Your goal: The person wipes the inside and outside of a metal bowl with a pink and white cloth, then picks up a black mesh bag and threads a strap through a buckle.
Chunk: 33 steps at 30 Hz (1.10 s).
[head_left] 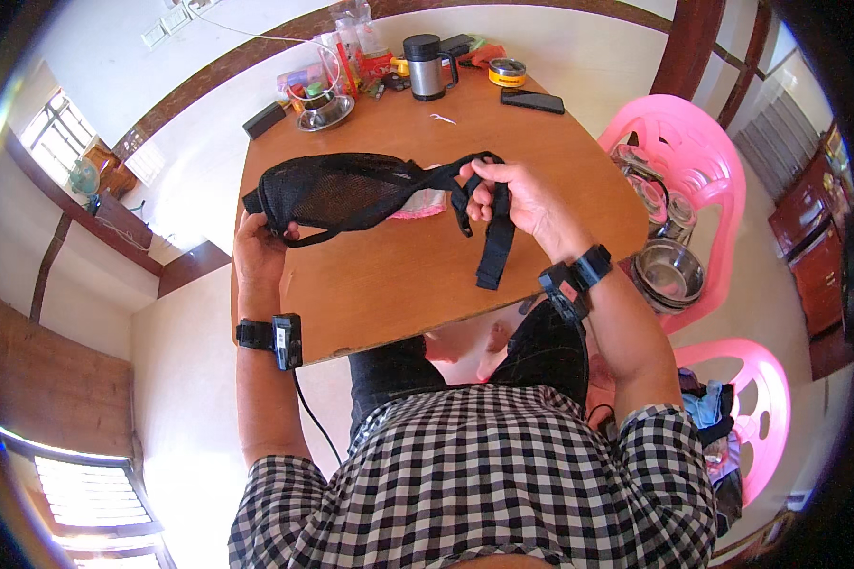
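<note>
Stretched out above the wooden table [389, 284] is a black mesh bag [332, 192] with long black straps. My left hand [259, 248] grips its left end, the thumb and fingers closed on the dark edge. At the other end, my right hand [514, 197] is closed round the bag's strap [494, 254], whose wide loose end hangs down toward the table's near side. Partly covered by the bag, a pink and white cloth [423, 204] lies on the tabletop.
Along the table's far side stand a steel mug [428, 74], a yellow round tin [507, 72], a phone [531, 101], a metal bowl [324, 115] and a black box [264, 119]. To the right are pink plastic chairs [726, 199], one bearing steel basins [669, 270], another clothes [707, 408].
</note>
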Tool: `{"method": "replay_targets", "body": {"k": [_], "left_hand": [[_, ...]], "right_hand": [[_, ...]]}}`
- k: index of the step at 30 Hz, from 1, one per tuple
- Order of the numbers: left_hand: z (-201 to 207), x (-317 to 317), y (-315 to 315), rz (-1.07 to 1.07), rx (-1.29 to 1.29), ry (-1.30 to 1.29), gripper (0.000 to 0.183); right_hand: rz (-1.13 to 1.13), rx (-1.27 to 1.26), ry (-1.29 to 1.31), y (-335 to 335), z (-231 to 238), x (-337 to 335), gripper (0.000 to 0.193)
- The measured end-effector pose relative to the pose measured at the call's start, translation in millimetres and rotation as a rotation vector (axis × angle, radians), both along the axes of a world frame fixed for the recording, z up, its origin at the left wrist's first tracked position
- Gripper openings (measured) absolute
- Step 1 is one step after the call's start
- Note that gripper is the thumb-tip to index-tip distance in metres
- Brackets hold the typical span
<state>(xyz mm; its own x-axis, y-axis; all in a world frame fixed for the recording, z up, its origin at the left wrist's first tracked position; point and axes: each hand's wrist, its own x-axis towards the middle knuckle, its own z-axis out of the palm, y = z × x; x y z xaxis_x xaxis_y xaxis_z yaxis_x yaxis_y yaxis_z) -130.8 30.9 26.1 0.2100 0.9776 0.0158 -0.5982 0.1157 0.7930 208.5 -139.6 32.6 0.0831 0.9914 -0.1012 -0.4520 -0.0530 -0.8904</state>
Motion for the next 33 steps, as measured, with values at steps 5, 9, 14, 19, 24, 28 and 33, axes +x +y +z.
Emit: {"method": "replay_targets", "body": {"k": [5, 9, 14, 19, 24, 28, 33], "left_hand": [[-18.2, -21.1, 10.7, -0.186, 0.049, 0.093, 0.021], [-29.9, -37.4, 24.1, -0.198, -0.123, 0.303, 0.016], [-45.6, -47.4, 35.2, 0.056, -0.236, 0.425, 0.012], [-27.4, -43.0, 7.1, 0.432, -0.165, 0.573, 0.026], [-19.7, -30.8, -33.3, 0.341, 0.220, 0.584, 0.030], [-32.5, 36.7, -102.5, -0.095, 0.512, 0.848, 0.018], [-38.5, 92.5, -148.0, -0.192, 1.055, 1.037, 0.028]], "right_hand": [[0.087, -0.147, -0.106, 13.2, -10.6, 8.8, 0.024], [-0.008, -0.133, -0.192, 23.1, -16.7, 22.2, 0.031], [-0.174, -0.021, -0.268, 27.7, -23.7, 40.9, 0.046], [-0.338, -0.042, -0.561, 18.9, -29.3, 50.5, 0.050], [-0.424, -0.260, -1.185, -13.9, -29.4, 51.8, 0.059], [-0.425, -0.134, -1.286, -37.6, -29.8, 5.9, 0.066], [-0.422, -0.047, -0.711, -28.4, -87.8, 58.5, 0.044]]}}
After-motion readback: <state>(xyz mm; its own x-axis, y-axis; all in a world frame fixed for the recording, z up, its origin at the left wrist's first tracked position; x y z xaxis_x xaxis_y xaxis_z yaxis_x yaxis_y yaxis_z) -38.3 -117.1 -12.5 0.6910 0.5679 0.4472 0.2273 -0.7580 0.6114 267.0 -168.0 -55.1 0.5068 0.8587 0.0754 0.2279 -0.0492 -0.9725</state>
